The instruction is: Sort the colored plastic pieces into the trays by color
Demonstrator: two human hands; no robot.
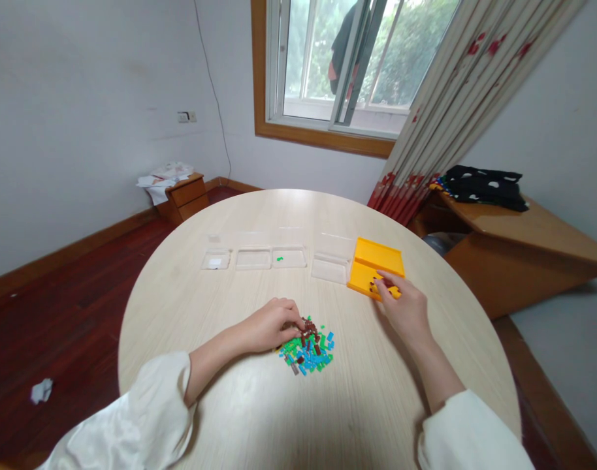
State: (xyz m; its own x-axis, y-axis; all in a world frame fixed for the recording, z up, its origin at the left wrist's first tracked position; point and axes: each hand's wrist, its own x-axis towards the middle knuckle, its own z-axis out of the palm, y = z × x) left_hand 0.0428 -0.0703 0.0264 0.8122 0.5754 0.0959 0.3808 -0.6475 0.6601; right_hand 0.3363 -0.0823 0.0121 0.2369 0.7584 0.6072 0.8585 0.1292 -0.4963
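Observation:
A pile of small toy bricks, mostly green, blue and brown, lies on the round table. My left hand rests at its upper left side, fingers curled in among the brown bricks; what they pinch is hidden. Farther right, an open yellow plastic box stands with its lid folded back. My right hand reaches over its front tray, thumb and fingers bent around brown bricks. Some dark pieces show in the tray by the fingertips.
Several clear plastic boxes with open lids, such as one clear box, line up left of the yellow one. Another clear box holds small green bricks. The pale round tabletop ends in a curved edge. A wooden cabinet stands beyond it, right.

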